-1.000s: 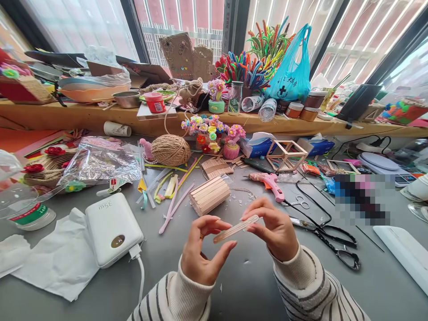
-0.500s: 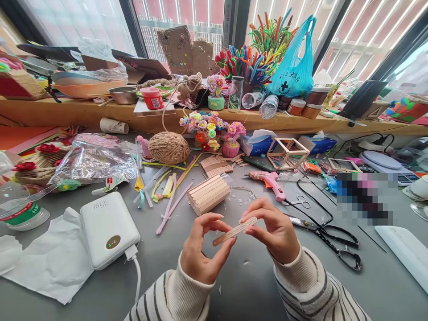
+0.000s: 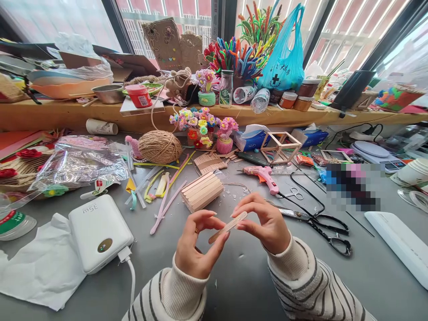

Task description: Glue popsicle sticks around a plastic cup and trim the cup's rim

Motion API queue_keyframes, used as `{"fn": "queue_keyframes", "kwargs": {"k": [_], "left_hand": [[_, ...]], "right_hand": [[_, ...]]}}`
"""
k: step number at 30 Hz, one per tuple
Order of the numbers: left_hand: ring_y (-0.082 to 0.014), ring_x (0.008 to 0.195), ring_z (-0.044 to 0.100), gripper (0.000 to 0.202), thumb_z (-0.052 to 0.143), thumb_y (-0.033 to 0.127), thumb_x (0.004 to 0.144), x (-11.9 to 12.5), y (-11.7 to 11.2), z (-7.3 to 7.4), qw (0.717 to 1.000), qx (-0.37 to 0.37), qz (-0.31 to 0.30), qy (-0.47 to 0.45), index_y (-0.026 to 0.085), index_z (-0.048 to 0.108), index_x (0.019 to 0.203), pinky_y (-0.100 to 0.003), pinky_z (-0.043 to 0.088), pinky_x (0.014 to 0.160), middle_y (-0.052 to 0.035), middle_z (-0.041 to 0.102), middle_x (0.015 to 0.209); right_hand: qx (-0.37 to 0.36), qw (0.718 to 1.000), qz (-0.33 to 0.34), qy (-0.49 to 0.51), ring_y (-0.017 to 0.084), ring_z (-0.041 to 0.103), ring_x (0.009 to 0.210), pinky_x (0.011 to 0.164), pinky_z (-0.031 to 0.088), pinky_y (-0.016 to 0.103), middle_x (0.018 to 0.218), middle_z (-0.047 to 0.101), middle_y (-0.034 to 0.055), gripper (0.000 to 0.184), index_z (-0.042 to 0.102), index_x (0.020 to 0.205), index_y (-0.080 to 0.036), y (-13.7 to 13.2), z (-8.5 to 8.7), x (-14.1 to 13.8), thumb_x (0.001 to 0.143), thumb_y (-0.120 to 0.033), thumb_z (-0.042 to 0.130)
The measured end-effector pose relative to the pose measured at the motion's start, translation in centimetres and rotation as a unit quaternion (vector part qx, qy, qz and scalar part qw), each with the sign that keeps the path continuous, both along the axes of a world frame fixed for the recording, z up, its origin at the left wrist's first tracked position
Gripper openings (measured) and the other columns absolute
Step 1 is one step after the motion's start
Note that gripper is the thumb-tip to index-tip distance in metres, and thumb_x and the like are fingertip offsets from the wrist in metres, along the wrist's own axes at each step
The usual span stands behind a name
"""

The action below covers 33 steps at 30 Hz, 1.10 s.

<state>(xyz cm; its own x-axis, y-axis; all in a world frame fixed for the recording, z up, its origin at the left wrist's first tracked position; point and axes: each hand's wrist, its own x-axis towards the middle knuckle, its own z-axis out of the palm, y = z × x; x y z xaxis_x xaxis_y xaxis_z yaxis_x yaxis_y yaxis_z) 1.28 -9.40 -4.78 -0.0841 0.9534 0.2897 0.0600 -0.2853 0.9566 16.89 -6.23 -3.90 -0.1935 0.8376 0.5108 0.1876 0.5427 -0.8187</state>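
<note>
Both hands hold one flat wooden craft stick (image 3: pixel 228 227) above the grey table (image 3: pixel 240 276), near its front edge. My left hand (image 3: pixel 195 247) pinches the stick's lower left end between thumb and fingers. My right hand (image 3: pixel 267 223) pinches the upper right end, fingers curled over it. The stick slopes up to the right. Just beyond the hands lies a bundle of the same sticks (image 3: pixel 201 191). Both sleeves are striped with cream cuffs.
A white power bank (image 3: pixel 99 232) with its cable lies at the left on white paper (image 3: pixel 40 267). Black scissors (image 3: pixel 321 227), a pink glue gun (image 3: pixel 264 174), a twine ball (image 3: pixel 159 146), a stick-frame cube (image 3: pixel 280 147) and a wooden shelf (image 3: pixel 67 113) crowded with craft things lie beyond.
The view has drifted a little, so the table things sit further left and up. Both hands keep the same hold on the stick, which has barely moved.
</note>
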Motion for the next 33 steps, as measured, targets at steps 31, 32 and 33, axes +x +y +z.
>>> {"fn": "queue_keyframes", "kwargs": {"k": [31, 32, 33], "left_hand": [[-0.0043, 0.061, 0.055, 0.042, 0.077, 0.022, 0.058, -2.7, 1.8, 0.2, 0.706, -0.448, -0.370, -0.404, 0.015, 0.056, 0.094, -0.022, 0.042, 0.070, 0.0064, 0.053, 0.063], [-0.0044, 0.061, 0.055, 0.043, 0.077, 0.022, 0.058, -2.7, 1.8, 0.3, 0.703, -0.452, -0.376, -0.399, 0.014, 0.055, 0.094, -0.022, 0.042, 0.070, 0.0064, 0.053, 0.063], [-0.0043, 0.060, 0.056, 0.044, 0.078, 0.022, 0.058, -2.7, 1.9, 0.3, 0.700, -0.456, -0.382, -0.395, 0.014, 0.055, 0.095, -0.023, 0.042, 0.070, 0.0064, 0.053, 0.063]], "right_hand": [[0.351, 0.868, 0.055, -0.347, 0.015, 0.051, 0.086, 0.080, 0.044, 0.032, 0.091, 0.064, 0.0011, 0.020, 0.063, 0.096, -0.029, 2.0, 9.2, 0.7, 0.077, -0.035, 0.059], [0.357, 0.862, 0.063, -0.355, 0.015, 0.051, 0.086, 0.079, 0.044, 0.032, 0.092, 0.065, 0.0011, 0.018, 0.064, 0.094, -0.028, 2.1, 9.2, 0.6, 0.078, -0.034, 0.058], [0.361, 0.857, 0.071, -0.360, 0.016, 0.050, 0.086, 0.079, 0.044, 0.032, 0.092, 0.065, 0.0012, 0.017, 0.064, 0.093, -0.028, 2.2, 9.1, 0.5, 0.079, -0.034, 0.057]]}}
